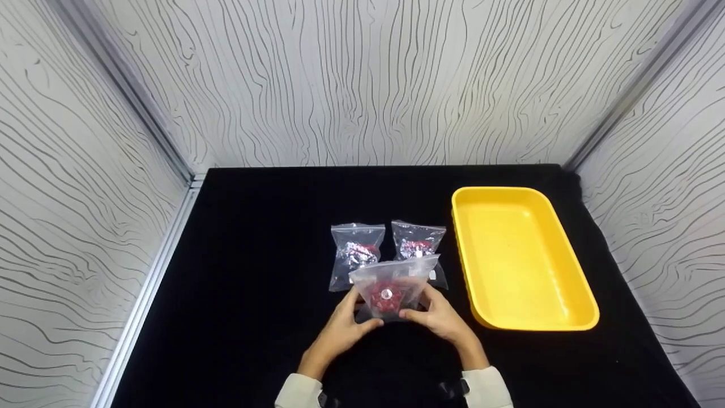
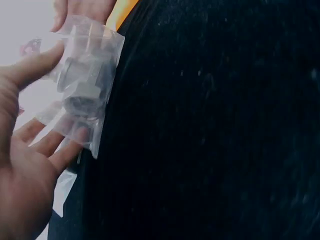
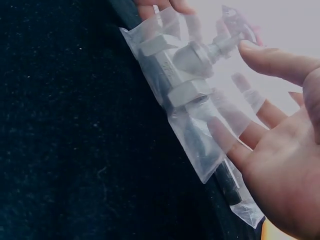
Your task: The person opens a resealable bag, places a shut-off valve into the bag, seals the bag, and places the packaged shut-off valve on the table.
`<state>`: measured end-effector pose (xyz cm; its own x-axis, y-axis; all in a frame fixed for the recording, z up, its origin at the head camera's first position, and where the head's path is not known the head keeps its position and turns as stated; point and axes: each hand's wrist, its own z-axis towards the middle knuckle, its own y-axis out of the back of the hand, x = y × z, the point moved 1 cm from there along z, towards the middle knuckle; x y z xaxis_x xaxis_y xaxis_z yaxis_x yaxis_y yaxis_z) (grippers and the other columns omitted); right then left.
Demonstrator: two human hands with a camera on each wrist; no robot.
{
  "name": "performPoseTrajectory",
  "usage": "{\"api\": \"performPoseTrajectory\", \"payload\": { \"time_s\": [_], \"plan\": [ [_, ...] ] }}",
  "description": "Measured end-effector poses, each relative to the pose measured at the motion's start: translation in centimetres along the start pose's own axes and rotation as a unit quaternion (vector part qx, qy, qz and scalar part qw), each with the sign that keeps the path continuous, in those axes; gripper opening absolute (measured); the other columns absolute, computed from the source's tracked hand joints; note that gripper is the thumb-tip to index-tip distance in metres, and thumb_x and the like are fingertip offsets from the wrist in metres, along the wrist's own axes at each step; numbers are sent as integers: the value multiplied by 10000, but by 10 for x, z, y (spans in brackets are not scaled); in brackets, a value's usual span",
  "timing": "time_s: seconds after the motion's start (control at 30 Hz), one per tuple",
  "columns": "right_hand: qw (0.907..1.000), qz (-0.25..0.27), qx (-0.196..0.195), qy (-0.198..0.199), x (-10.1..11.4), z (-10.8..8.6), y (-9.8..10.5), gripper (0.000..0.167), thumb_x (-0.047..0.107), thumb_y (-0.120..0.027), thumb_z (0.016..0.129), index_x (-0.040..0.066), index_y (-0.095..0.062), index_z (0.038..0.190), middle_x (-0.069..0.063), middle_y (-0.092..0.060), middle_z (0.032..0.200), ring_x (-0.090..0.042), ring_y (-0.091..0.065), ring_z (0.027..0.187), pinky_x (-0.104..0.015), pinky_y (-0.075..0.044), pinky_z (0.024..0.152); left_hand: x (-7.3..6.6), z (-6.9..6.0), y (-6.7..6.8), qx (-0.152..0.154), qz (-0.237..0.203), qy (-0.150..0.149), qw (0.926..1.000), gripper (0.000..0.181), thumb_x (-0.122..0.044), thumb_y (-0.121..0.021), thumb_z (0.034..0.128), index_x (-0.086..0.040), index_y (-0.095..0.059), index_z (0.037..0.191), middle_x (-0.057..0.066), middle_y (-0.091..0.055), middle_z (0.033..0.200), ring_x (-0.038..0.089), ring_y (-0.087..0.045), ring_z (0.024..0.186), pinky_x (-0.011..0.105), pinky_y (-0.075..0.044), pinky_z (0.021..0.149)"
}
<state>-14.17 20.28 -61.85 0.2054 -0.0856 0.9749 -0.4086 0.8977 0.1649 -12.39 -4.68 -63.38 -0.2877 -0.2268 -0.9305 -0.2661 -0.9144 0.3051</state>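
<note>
A clear zip bag (image 1: 396, 272) with a valve (image 1: 387, 297) inside is held between my two hands. The valve has a red handwheel, which faces up in the head view, and a grey metal body (image 3: 167, 65) with hex ends. My left hand (image 1: 340, 328) grips the bag's left side, thumb in front and fingers behind. On the opposite side my right hand (image 1: 444, 320) holds it the same way. Through the plastic, fingers of both hands show in the wrist views. Just behind lie two similar bags, a left one (image 1: 357, 258) and a right one (image 1: 417, 241) partly covered by the held bag.
A yellow tray (image 1: 512, 255) stands to the right of the bags on a black cloth (image 1: 255, 255). White wood-grain panels (image 1: 351, 85) rise at the back and both sides. A metal rail (image 1: 150, 289) runs along the left edge.
</note>
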Motion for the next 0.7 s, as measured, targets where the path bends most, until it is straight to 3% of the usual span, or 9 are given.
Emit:
{"api": "performPoseTrajectory", "payload": {
  "time_s": [0.2, 0.37, 0.5, 0.7],
  "plan": [
    [9997, 65, 101, -191, -1, 2, -4, 717, 19, -818, 898, 59, -495, 1536, -161, -605, 1501, -79, -629, 1281, -217, -517, 1078, 1, 1, -3, -319, 303, -113, 9990, 602, -93, -814, 934, -47, -554, 1476, 150, -657, 1426, 243, -663, 1226, 402, -607, 1026],
    [9997, 13, 210, -140, -3, 3, -7, 642, 21, -794, 920, 39, -528, 1504, -200, -637, 1429, -78, -648, 1250, -219, -529, 1069, 1, 1, -5, -467, 415, -134, 9980, 526, -77, -801, 936, -60, -605, 1424, 134, -690, 1388, 207, -656, 1219, 402, -607, 1004],
    [9996, -193, 185, -65, -6, 1, -7, 536, 13, -767, 934, 27, -582, 1437, -144, -707, 1303, -67, -681, 1152, -212, -554, 1009, 1, 0, -6, -552, 255, -147, 9980, 474, -92, -790, 951, -78, -625, 1395, 118, -706, 1364, 170, -664, 1192, 361, -600, 997],
    [9990, -353, 25, 277, -9, 1, -8, 485, -52, -723, 916, -15, -619, 1388, -146, -724, 1288, -36, -657, 1105, -182, -549, 967, 0, -2, -7, -793, -151, -215, 9965, 384, -27, -753, 957, -89, -685, 1330, 96, -737, 1303, 100, -679, 1143, 297, -587, 1001]
  ]
}}
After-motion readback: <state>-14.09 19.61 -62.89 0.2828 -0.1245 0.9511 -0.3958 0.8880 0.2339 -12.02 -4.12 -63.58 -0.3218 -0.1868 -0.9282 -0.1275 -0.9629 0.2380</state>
